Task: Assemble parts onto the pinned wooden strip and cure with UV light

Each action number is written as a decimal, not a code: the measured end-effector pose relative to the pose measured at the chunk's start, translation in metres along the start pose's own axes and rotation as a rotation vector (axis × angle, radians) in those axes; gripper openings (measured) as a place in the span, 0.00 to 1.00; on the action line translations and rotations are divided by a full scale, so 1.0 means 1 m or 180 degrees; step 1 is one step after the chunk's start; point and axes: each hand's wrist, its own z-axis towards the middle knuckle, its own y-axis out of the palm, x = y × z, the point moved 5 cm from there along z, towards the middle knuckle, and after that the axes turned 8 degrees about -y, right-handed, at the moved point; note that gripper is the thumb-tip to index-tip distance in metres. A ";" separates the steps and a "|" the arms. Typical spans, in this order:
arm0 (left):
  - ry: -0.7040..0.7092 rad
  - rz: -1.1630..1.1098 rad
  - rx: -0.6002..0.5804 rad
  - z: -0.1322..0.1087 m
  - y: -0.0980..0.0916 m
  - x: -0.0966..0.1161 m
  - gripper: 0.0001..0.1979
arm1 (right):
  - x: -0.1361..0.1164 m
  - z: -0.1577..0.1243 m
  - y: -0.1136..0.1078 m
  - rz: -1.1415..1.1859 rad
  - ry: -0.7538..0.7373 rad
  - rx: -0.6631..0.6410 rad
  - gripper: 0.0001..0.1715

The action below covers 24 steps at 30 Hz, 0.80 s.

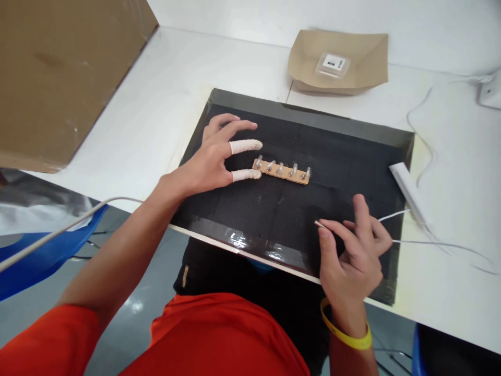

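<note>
A narrow tan strip (287,176) lies on the black mat (235,209), carrying a row of several small clear plastic pieces with shiny metal bits at their bases. My left hand (213,156) is at the strip's left end, fingers apart, with white finger cots on thumb and index finger. The thumb tip is close against the strip; I cannot tell whether it touches. Over the mat's right part, my right hand (350,245) pinches a thin white cable (319,224) between thumb and index finger. Its short tip sticks out to the left, and white cable trails from behind the fingers.
A brown paper tray (303,57) at the back holds a clear plastic box (332,65) with a label. A white bar-shaped object (409,193) lies across the mat's right edge. Cardboard (70,68) stands at left; a white socket block (491,91) sits far right.
</note>
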 end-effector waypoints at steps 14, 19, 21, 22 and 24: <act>-0.0052 -0.0371 -0.0865 0.020 -0.003 -0.003 0.26 | 0.001 -0.001 0.000 0.0055 0.0021 0.0027 0.08; 0.0014 -0.0225 -0.0946 0.025 -0.003 -0.001 0.22 | 0.000 0.000 -0.001 0.0070 0.0014 0.0032 0.08; 0.0009 -0.0222 -0.0930 0.027 -0.003 0.000 0.22 | 0.000 0.000 0.000 0.0064 0.0033 0.0019 0.08; 0.0009 -0.0223 -0.0918 0.027 -0.003 0.001 0.21 | 0.000 0.000 0.000 0.0056 0.0032 0.0007 0.08; 0.0021 -0.0239 -0.0906 0.028 -0.002 0.001 0.20 | -0.001 0.000 0.000 0.0049 0.0013 -0.0006 0.08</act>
